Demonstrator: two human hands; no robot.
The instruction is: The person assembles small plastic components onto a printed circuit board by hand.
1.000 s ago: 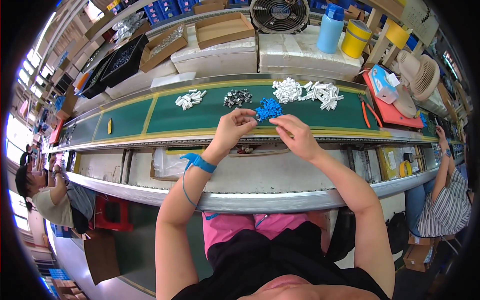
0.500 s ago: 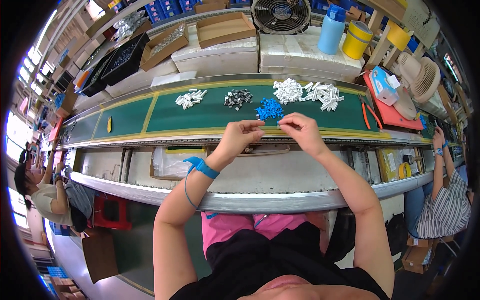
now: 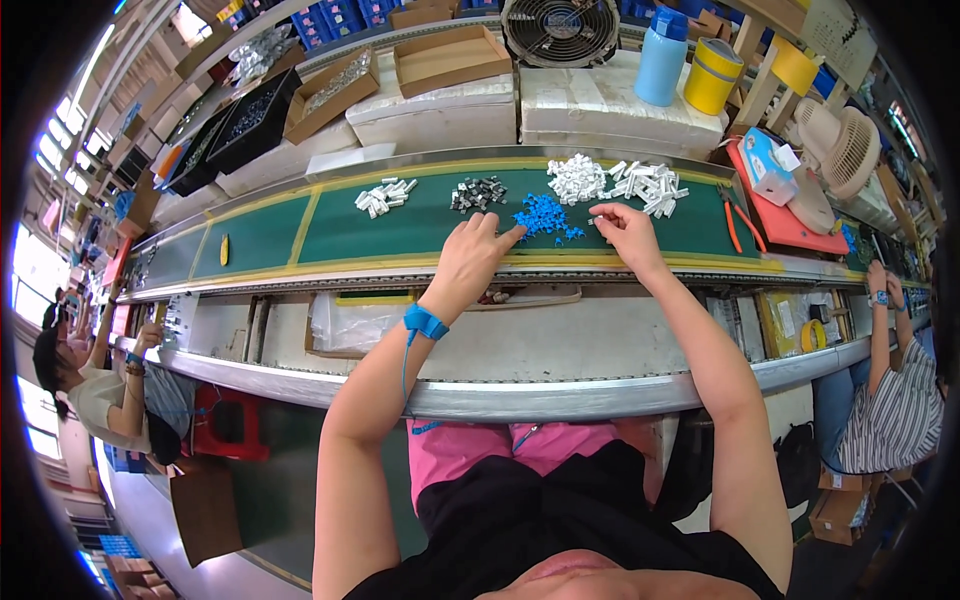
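My left hand (image 3: 470,258) reaches over the green belt, just below a heap of black and grey small parts (image 3: 478,194). Its thumb and forefinger are apart, the thumb pointing at the heap of small blue plastic parts (image 3: 543,215); nothing shows in it. My right hand (image 3: 630,240) is on the far side of the blue heap, thumb and forefinger pinched on a small pale piece (image 3: 592,220), too small to name. Behind it lie a heap of small white parts (image 3: 576,180) and a heap of white tube-like parts (image 3: 650,188). A blue wrist strap (image 3: 425,321) circles my left wrist.
More white parts (image 3: 385,197) lie farther left. Orange-handled pliers (image 3: 738,222) rest at right, beside a red board (image 3: 775,200) with a tissue box. A yellow cutter (image 3: 224,249) lies left. Foam blocks (image 3: 435,115) line the back; co-workers sit at both sides.
My hands have moved apart. The left has gone forward toward the black parts, the right forward and right past the blue heap. Some blue parts now lie spread at the heap's near side.
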